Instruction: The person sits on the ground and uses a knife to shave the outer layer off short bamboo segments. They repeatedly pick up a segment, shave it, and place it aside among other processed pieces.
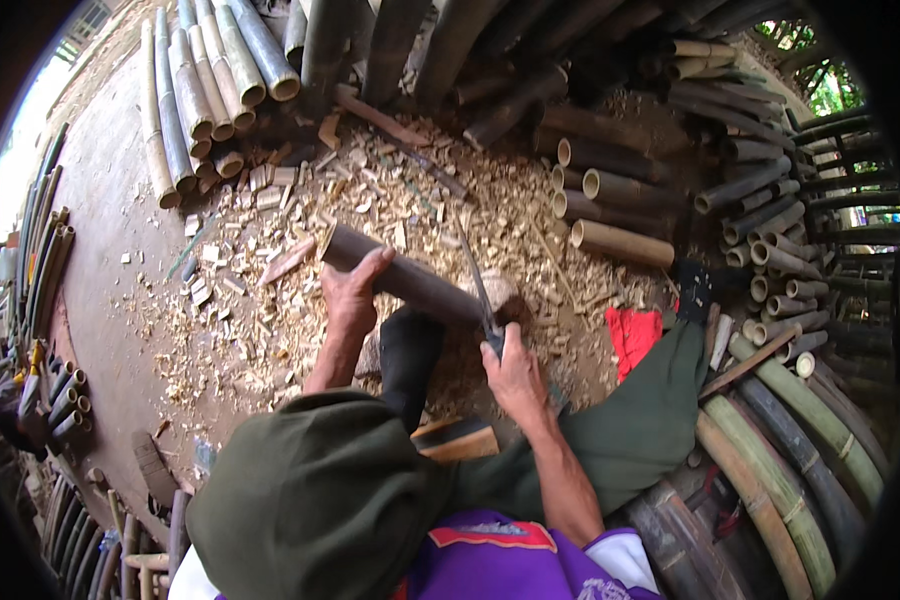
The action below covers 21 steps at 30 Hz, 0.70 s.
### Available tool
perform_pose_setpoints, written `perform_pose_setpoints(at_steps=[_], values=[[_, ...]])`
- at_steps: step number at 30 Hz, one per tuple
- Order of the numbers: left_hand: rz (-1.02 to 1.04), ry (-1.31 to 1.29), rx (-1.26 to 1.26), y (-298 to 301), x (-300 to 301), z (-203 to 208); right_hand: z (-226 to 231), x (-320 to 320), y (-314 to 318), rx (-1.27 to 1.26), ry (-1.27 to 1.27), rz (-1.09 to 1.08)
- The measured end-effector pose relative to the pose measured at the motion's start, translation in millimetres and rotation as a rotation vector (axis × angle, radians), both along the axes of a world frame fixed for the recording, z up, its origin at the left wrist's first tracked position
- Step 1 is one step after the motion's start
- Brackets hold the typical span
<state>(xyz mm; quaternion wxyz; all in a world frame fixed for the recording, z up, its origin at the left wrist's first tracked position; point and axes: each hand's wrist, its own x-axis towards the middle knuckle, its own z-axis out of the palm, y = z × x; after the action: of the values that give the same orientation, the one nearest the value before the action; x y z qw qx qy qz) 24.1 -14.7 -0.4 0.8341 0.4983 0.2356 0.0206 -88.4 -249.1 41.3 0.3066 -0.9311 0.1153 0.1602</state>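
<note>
My left hand [351, 296] is wrapped round the left end of a dark bamboo tube [415, 283], with the thumb lying over its top. The tube slopes down to the right, and its far right end rests at a wooden block [500, 292]. In my right hand [516, 374] is the dark handle of a long, narrow-bladed knife [473, 268]. Its blade points up and away, crossing close by the tube's right end; whether it touches the bamboo I cannot tell. My dark-sleeved foot [408, 365] is beneath the tube.
Wood chips [370, 190] cover the ground ahead. Cut bamboo tubes [620, 190] lie at the right, with long bamboo poles [215, 80] at the far left. A red cloth [633, 337] is beside my right leg. Split green bamboo [770, 470] lies at the near right.
</note>
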Motion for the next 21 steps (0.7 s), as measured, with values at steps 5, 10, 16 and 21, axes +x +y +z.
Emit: perform_pose_setpoints(at_steps=[5, 10, 16, 21], values=[[-0.023, 0.024, -0.006, 12, -5, -5, 54, -9, 20, 0.243, -0.43, -0.056], [-0.079, -0.034, 0.0, 4, 8, -7, -28, -13, -10, -0.124, 0.061, -0.018], [-0.178, -0.159, -0.148, 22, 0, -3, 45, -6, 13, 0.128, -0.384, -0.054], [-0.342, -0.217, -0.155, 26, 9, -11, -28, -6, 2, -0.143, 0.103, -0.041]])
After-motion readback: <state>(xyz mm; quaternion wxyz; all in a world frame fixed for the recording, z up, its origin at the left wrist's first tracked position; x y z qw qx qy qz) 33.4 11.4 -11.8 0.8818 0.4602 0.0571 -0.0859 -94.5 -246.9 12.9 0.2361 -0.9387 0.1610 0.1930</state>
